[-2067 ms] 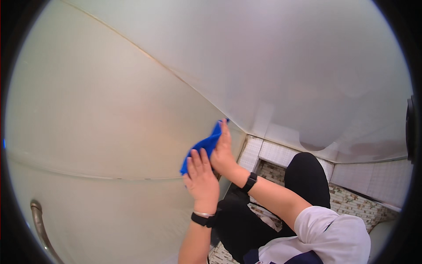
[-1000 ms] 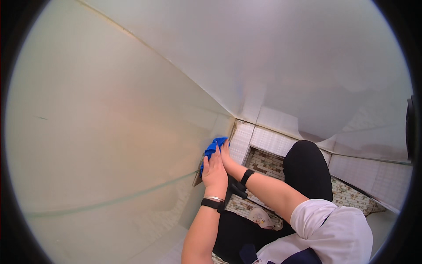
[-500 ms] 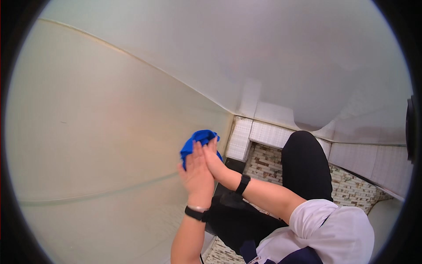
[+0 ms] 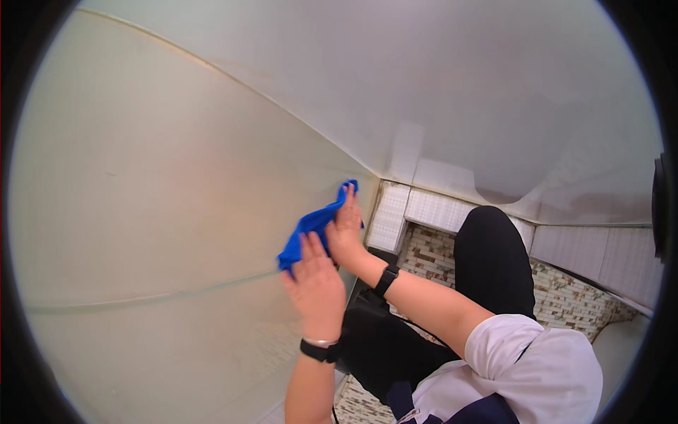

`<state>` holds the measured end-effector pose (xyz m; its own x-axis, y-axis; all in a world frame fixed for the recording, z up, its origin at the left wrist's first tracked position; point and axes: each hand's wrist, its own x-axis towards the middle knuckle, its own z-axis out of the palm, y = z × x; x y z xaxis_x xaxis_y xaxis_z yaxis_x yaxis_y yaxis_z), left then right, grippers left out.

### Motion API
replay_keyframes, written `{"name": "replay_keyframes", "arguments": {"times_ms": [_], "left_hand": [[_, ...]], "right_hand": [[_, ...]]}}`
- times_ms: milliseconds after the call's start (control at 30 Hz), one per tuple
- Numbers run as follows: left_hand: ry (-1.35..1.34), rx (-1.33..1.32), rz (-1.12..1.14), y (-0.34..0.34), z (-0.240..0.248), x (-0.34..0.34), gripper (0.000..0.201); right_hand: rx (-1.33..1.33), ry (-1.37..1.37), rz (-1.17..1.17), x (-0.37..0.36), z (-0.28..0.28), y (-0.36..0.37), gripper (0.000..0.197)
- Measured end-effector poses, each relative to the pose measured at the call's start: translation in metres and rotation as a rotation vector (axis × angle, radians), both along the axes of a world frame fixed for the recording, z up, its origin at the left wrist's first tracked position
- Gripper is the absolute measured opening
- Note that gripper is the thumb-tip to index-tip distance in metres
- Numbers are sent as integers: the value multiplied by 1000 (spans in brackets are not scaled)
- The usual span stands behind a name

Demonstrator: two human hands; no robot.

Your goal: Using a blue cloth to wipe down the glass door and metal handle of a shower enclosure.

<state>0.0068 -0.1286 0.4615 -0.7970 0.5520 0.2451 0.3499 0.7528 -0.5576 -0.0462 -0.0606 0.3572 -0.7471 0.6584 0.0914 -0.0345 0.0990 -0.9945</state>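
Note:
A blue cloth (image 4: pixel 311 225) is spread at a slant against the pale, smooth panel (image 4: pixel 162 205) on the left, close to its corner with the grey wall. Over its upper right part, my right hand (image 4: pixel 345 232) lies with fingers stretched out, the cloth's tip showing just past them. My left hand (image 4: pixel 316 286) touches the cloth's lower edge with its fingertips, fingers extended and the palm nearer to me. Both wrists wear black bands, and the left one also has a light bangle.
A glossy grey wall (image 4: pixel 452 78) meets the panel along a yellowish seam (image 4: pixel 261 92). White tiled ledges (image 4: pixel 438 212) run around the corner above a patterned mosaic floor (image 4: pixel 427 254). My dark-trousered knee (image 4: pixel 491 261) is near the ledge. A dark object (image 4: pixel 660 208) stands at the right rim.
My hands have moved apart from being pressed side by side. The right hand slid up toward the corner, and the bunched cloth is now stretched out longer between them.

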Motion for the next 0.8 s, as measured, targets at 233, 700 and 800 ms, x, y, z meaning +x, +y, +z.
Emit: {"name": "replay_keyframes", "arguments": {"times_ms": [233, 700, 800], "left_hand": [[-314, -42, -56, -5, -49, 2, 61], [-6, 18, 46, -3, 11, 20, 64], [-222, -4, 54, 3, -4, 19, 63]], "right_hand": [[199, -222, 151, 9, -56, -8, 57], [-121, 20, -8, 19, 28, 9, 66], [-311, -152, 62, 22, -4, 2, 65]]}}
